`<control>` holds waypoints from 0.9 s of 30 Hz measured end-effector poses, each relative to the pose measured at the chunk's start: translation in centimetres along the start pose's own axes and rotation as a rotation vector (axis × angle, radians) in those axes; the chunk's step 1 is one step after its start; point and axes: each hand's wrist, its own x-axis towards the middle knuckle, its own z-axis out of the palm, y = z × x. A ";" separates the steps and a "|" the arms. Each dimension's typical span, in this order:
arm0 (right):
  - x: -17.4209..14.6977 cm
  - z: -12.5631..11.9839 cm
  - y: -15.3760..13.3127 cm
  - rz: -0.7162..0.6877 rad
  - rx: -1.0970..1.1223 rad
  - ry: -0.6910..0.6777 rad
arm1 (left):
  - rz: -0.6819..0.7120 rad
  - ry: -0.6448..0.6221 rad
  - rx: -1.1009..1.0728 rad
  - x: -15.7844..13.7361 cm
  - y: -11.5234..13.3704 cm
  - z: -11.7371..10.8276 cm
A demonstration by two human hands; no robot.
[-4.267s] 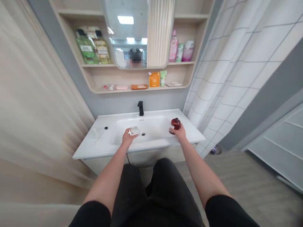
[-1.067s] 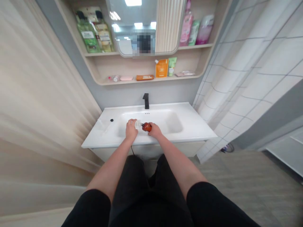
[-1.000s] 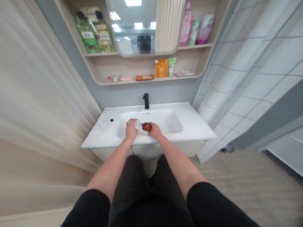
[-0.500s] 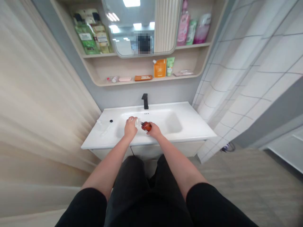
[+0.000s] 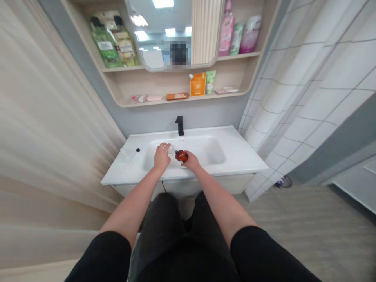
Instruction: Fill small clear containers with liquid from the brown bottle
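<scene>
Over the white sink basin (image 5: 216, 150), my right hand (image 5: 191, 161) is closed round a small amber bottle (image 5: 181, 156). The bottle lies tilted, its dark neck pointing left. My left hand (image 5: 162, 156) grips a small clear container (image 5: 172, 150), whose opening faces the bottle's neck. The two meet or nearly touch; whether liquid passes between them is too small to see. A small black cap (image 5: 138, 150) rests on the counter to the left, beside a clear plastic bag or wrapper (image 5: 127, 156).
A black faucet (image 5: 179, 125) rises behind the basin. Above hangs a shelf cabinet with a mirror (image 5: 161, 23), several bottles, an orange pouch (image 5: 197, 84) and a green tube (image 5: 210, 81). A beige curtain (image 5: 53, 137) borders the left, a white tiled curtain (image 5: 293, 102) the right.
Both hands hold nearly the same place. The bottle and clear container stay neck to opening, with only a very slight shift of the view.
</scene>
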 end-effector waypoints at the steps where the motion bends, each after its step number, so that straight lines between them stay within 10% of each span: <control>1: 0.0 0.0 0.0 -0.002 0.001 0.001 | 0.002 0.001 0.005 0.0 0.0 0.0; 27: -0.3 -0.3 -0.2 0.023 0.112 0.025 | 0.047 -0.031 0.044 0.9 1.5 -1.7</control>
